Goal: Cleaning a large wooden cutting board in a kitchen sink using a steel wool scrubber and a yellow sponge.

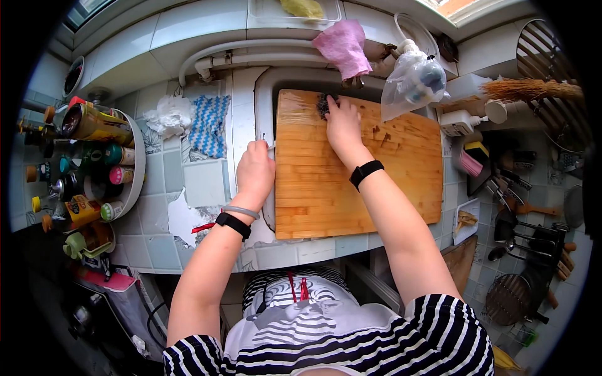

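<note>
Wooden cutting board is lying across the sink, covering most of it. Right hand is pressing a dark scouring pad (steel wool, by the look) against the board's far left corner, fingers curled over it. Left hand is gripping the board's left edge, fingers closed round it.

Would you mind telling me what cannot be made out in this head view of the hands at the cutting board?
- Dark scrubber: mostly covered by the right hand; its full shape is hidden.
- Sink: its basin lies under the wooden cutting board.
- Left hand: its fingertips curl over the board's left edge, so the grip is unclear.
- Plastic bag: dark contents blurred by the film.
- Bottles on the round tray: too small and bent by the fisheye rim.
</note>
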The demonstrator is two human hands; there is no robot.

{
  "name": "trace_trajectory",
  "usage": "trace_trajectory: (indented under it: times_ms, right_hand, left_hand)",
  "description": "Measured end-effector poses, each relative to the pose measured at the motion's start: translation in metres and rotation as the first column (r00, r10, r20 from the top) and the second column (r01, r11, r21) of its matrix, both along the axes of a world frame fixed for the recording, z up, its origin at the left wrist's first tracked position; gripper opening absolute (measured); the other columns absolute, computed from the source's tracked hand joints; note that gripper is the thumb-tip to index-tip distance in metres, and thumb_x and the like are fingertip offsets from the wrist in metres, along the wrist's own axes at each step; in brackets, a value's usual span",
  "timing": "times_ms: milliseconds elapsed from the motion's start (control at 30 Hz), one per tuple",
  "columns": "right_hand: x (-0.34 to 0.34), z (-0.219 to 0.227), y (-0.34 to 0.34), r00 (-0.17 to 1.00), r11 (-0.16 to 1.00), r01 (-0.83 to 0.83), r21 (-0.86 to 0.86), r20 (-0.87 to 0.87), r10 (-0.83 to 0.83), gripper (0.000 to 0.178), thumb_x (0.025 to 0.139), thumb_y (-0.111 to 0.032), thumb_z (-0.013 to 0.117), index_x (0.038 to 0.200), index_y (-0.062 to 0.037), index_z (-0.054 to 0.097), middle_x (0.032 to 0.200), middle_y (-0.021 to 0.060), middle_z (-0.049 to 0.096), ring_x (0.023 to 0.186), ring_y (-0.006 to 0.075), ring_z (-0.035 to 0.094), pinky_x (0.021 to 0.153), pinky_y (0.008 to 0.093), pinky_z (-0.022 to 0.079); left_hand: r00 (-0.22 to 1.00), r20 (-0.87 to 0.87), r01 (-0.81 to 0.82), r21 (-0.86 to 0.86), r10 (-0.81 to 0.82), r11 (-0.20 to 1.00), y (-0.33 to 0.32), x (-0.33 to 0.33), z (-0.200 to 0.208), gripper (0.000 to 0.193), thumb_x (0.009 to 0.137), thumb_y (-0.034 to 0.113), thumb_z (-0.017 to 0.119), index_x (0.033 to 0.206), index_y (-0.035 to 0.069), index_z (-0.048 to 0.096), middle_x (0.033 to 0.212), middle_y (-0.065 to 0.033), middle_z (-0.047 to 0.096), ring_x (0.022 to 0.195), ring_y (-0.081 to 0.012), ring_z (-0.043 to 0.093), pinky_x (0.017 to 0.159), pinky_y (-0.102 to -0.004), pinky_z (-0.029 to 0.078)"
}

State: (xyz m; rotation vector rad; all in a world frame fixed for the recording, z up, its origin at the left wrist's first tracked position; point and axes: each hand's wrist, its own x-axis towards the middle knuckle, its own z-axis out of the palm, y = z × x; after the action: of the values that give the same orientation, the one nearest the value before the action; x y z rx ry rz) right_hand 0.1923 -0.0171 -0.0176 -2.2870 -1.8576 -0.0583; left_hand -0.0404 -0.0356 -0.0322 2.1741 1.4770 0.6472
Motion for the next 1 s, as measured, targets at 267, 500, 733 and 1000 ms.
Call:
trace_trajectory:
  times_ms: [267,500,733,1000]
  right_hand:
    - [-0.006,0.006,-0.033,0.977,0.978,0.204,-0.034,-0.058,-0.205,0.043,0.088,-0.014,0.063,0.129,-0.0056,0.055,0.116,0.0178,0.054,0.109,0.0364,0.051,0.094,0.0475,0.042]
    - [-0.044,0.02,-0.072,0.977,1.0,0.007,-0.023,-0.214,-0.012,0.042,0.084,-0.009,0.066,0.126,-0.0063,0.06,0.115,0.0146,0.057,0.107,0.0324,0.052,0.094,0.044,0.041]
    - [0.09,0.013,-0.095,0.919,0.922,0.384,-0.039,-0.085,-0.386,0.039,0.088,-0.011,0.063,0.126,-0.0056,0.06,0.112,0.017,0.055,0.109,0.0357,0.049,0.095,0.0451,0.039]
    - [0.043,0.0,-0.058,0.971,0.997,0.072,0.036,-0.229,-0.062,0.045,0.086,-0.012,0.066,0.13,-0.0058,0.057,0.112,0.0178,0.053,0.109,0.0365,0.049,0.095,0.0453,0.042]
  left_hand:
    - [1.0,0.024,0.009,-0.045,-0.007,0.999,0.0,0.003,0.003,0.02,0.08,0.001,0.058,0.1,-0.001,0.056,0.098,-0.019,0.059,0.085,-0.0395,0.059,0.075,-0.0468,0.05]
    - [1.0,-0.011,0.001,-0.035,-0.001,0.999,0.001,-0.001,0.004,0.021,0.08,0.001,0.058,0.101,0.001,0.056,0.098,-0.0186,0.059,0.085,-0.0384,0.061,0.074,-0.0464,0.051]
    - [1.0,-0.007,-0.002,-0.029,0.002,1.0,0.001,0.006,0.006,0.02,0.08,0.002,0.058,0.1,0.001,0.057,0.098,-0.0184,0.06,0.086,-0.0387,0.061,0.074,-0.0463,0.051]
    - [0.999,-0.033,0.006,-0.032,-0.007,0.999,0.001,0.002,0.006,0.02,0.081,0.0,0.057,0.101,0.0,0.057,0.098,-0.0195,0.061,0.085,-0.0388,0.062,0.073,-0.0457,0.052]
